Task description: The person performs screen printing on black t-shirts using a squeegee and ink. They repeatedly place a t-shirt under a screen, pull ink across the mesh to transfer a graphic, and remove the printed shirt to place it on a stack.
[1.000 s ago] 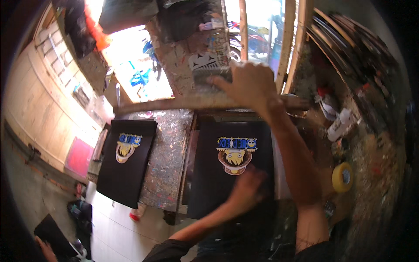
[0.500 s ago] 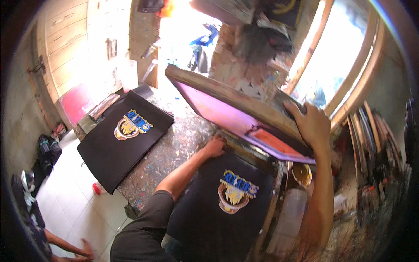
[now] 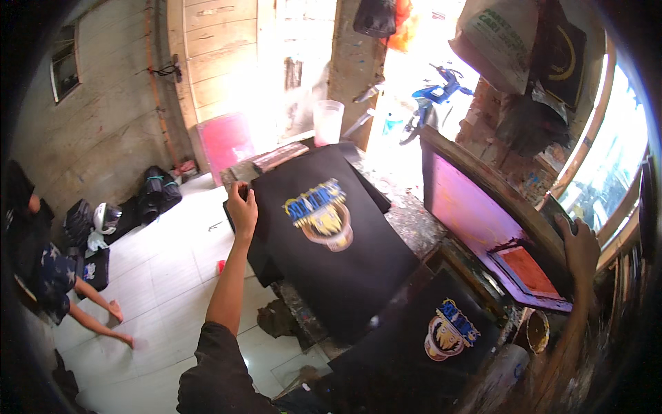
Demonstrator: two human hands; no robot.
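Note:
A black sheet with a colourful bowl-and-character print (image 3: 329,231) spreads over the near part of the bench. At its far left corner, my left hand (image 3: 243,210) has its fingers pinched on the edge. To the right, a second black printed sheet (image 3: 441,372) lies flat below a raised screen printing frame (image 3: 498,181). The frame has purple mesh and an orange-red panel. My right hand (image 3: 579,245) grips the frame's upper edge near its right end, with a dark flat piece (image 3: 552,212) by the fingers.
A paint-stained bench (image 3: 417,234) carries a translucent cup (image 3: 328,123) at the back. An open ink tub (image 3: 533,330) stands beside the frame's near end. Another person's bare feet (image 3: 117,324) rest on the tiled floor at left, near black bags (image 3: 158,193). A blue motorbike (image 3: 434,96) stands beyond the doorway.
My view has swung left. My left hand has gone from the right-hand sheet to the left sheet's corner. That left sheet's print now lies at another angle. My right hand still holds the frame up.

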